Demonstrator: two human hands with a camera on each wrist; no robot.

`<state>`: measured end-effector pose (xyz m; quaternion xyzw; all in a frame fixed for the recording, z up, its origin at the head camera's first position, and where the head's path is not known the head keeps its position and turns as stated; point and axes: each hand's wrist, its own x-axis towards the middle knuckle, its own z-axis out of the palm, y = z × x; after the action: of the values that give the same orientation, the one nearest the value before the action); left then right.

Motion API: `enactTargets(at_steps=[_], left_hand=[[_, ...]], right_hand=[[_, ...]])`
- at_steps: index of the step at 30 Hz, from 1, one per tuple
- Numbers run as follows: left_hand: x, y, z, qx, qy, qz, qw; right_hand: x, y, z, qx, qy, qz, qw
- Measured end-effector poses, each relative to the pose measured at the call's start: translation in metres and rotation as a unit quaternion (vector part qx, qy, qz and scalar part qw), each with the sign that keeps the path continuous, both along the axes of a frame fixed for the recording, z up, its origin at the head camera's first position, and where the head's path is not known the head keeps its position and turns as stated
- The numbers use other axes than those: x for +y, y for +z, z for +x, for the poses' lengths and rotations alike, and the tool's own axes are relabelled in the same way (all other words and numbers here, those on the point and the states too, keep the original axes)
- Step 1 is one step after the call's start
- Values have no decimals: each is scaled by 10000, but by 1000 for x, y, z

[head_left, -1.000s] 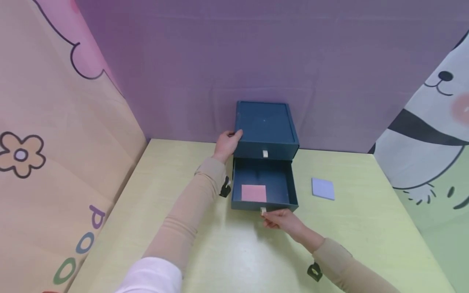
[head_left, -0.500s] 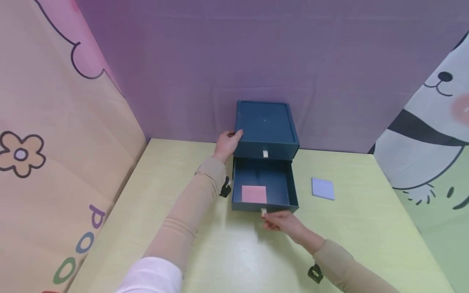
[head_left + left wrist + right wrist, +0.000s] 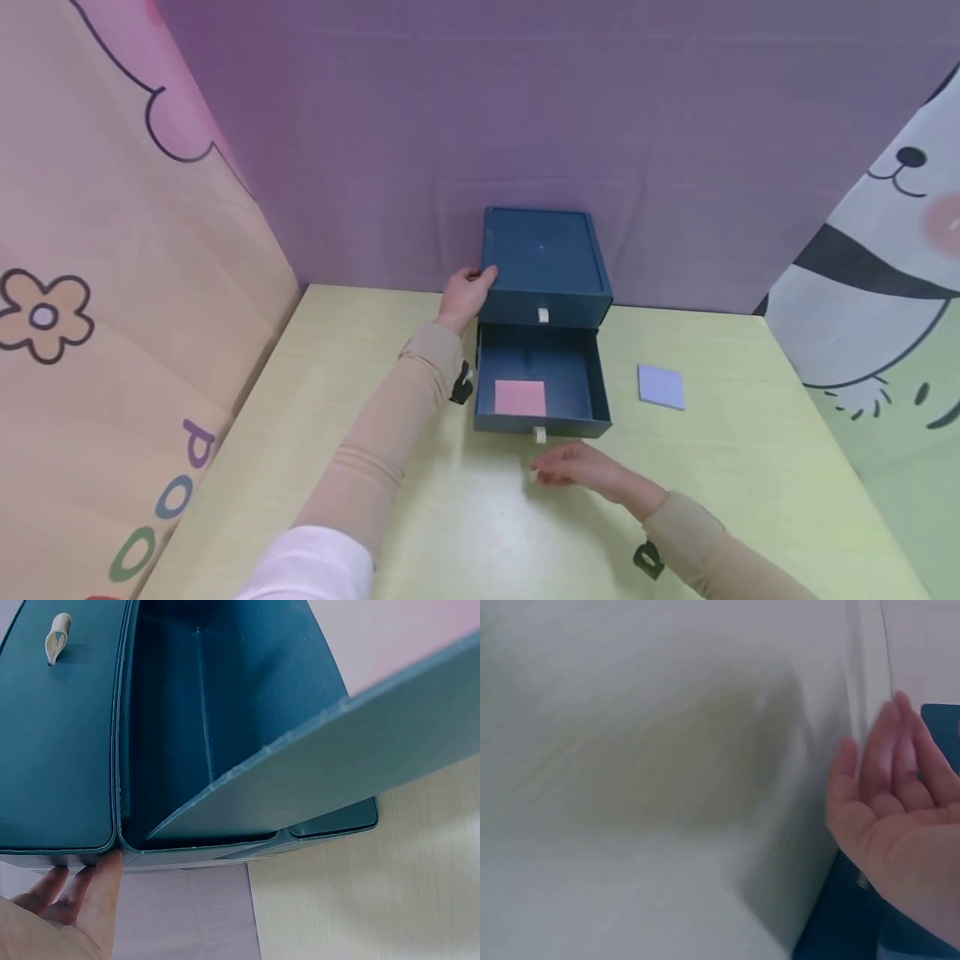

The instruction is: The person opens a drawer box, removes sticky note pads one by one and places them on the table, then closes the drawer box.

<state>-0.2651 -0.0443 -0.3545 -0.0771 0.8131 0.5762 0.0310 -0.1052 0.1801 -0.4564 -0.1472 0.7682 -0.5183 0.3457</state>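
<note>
A dark blue two-drawer box [image 3: 542,250] stands at the back of the table, with its upper drawer closed. The lower drawer [image 3: 603,392] is pulled out, and a pink note pad [image 3: 520,398] lies inside near its front left. My left hand [image 3: 462,298] presses against the box's left side near the top front corner; the left wrist view shows its fairly straight fingers [image 3: 105,892] against that side. My right hand [image 3: 581,468] is just in front of the lower drawer's pale pull tab [image 3: 540,435], apart from it, fingers loosely bent and holding nothing.
A lavender note pad [image 3: 661,387] lies on the pale wooden table [image 3: 750,467], right of the open drawer. A purple cloth backdrop [image 3: 375,167] rises right behind the box, and printed cloth panels stand on both sides.
My right hand has let go of the lower drawer's pull tab and moved slightly back toward me. The left hand and the drawer stay where they were half a second ago.
</note>
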Motion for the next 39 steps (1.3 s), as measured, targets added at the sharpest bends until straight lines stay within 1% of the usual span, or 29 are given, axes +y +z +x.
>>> enactTargets(at_steps=[2, 4, 6, 8, 11, 13, 15, 20, 24, 26, 28, 31, 33, 35, 39], left_hand=[[0, 0, 0, -10, -1, 19, 10000], [0, 0, 0, 4, 0, 32, 10000], [1, 0, 0, 14, 5, 31, 10000], [1, -1, -1, 29, 11, 41, 10000], [1, -1, -1, 45, 18, 51, 10000], [1, -1, -2, 48, 15, 58, 10000], [1, -1, -2, 42, 6, 56, 10000], [1, -1, -2, -4, 3, 74, 10000], [1, -1, -2, -31, 32, 70, 10000], [1, -1, -2, -44, 32, 77, 10000], [1, 0, -2, -50, 25, 104, 9999], [0, 1, -2, -62, 46, 152, 9999], [0, 2, -1, -57, 57, 171, 9998], [0, 2, 0, -52, 52, 173, 9998], [0, 3, 1, -48, -20, 162, 9999]], right_hand=[[1, 3, -1, 58, 279, 266, 9992], [2, 11, -3, 106, 602, 567, 9965], [2, 23, -5, 130, 961, 855, 9916], [1, 37, -7, 246, 1342, 1050, 9851], [0, 56, -10, 540, 1838, 1035, 9760], [0, 68, -13, 739, 2004, 983, 9720], [-2, 80, -17, 861, 2082, 901, 9701], [-6, 106, -33, 1041, 2017, 869, 9700], [-11, 123, -48, 1165, 1926, 949, 9697], [-14, 129, -57, 1219, 1894, 1076, 9683], [-19, 133, -67, 1252, 1893, 1232, 9661], [-28, 137, -83, 1374, 1944, 1536, 9590], [-35, 140, -92, 1366, 1932, 1719, 9563], [-42, 141, -99, 1303, 1865, 1835, 9563], [-51, 138, -110, 1169, 1789, 2015, 9559]])
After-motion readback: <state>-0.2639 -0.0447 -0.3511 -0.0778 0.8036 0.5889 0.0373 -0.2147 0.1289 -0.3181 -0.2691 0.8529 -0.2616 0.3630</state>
